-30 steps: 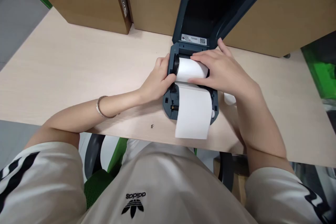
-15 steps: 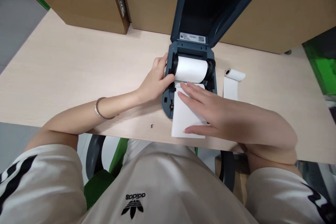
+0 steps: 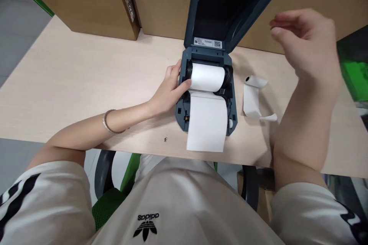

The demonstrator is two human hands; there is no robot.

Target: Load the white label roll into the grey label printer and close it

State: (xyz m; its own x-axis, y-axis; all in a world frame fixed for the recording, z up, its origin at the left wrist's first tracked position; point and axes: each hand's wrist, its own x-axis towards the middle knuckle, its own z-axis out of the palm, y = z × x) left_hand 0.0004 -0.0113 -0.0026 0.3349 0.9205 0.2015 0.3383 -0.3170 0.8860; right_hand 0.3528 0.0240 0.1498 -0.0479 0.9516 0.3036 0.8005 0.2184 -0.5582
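Observation:
A dark blue-grey printer [image 3: 181, 111] stands on the table with its lid [image 3: 191, 15] raised. Inside it lies a white paper roll [image 3: 207, 77] between two black holders, and a white sheet [image 3: 207, 124] runs from it over the front edge. My left hand [image 3: 170, 91] grips the printer's left side, thumb over the rim beside the roll. My right hand [image 3: 309, 44] is raised in the air right of the lid, touching nothing, its fingers bent and apart from the thumb; no object shows in it.
A small roll of white paper [image 3: 251, 99], partly unwound, lies right of the printer. Cardboard boxes [image 3: 92, 4] stand along the table's back edge. A green chair [image 3: 107, 203] is below the table [image 3: 86, 72].
My right hand has lifted off the white sheet and moved up and to the right, uncovering the sheet and the printer's front right side. My left hand stays on the printer.

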